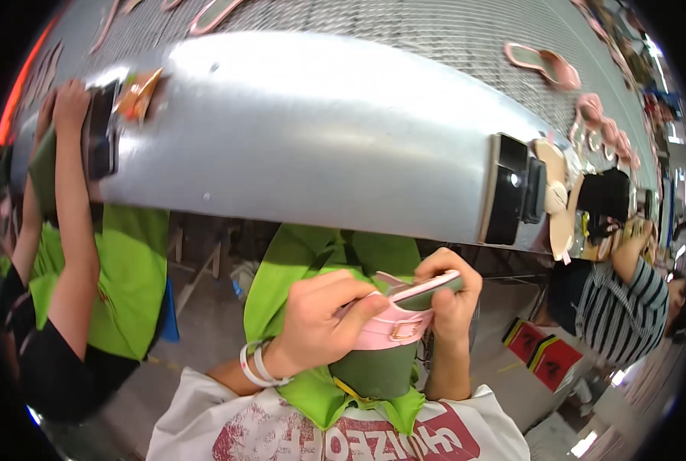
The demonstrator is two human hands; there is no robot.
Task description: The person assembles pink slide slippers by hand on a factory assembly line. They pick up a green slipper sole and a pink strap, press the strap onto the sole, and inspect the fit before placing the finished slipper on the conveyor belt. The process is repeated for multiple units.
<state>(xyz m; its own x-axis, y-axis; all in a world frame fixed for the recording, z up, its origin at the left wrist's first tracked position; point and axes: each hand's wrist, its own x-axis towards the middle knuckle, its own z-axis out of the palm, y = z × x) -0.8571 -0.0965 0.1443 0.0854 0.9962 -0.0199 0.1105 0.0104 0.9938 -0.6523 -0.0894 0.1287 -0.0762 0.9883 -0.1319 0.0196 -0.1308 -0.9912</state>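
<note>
A pink sandal (395,321) with a buckled strap sits on a dark green shoe last (377,370) held against my chest. My left hand (320,319), with white bangles at the wrist, wraps over the pink upper from the left. My right hand (449,292) grips the sandal's toe and sole edge from the right. Both hands are closed on the shoe, just below the rounded metal edge of the conveyor (320,146).
A mesh belt (450,38) behind the metal edge carries pink sandals (546,63) and soles. A co-worker in a green apron (128,269) reaches up at the left. Another person in a striped top (627,303) works at the right. A black fixture (512,188) clamps the conveyor edge.
</note>
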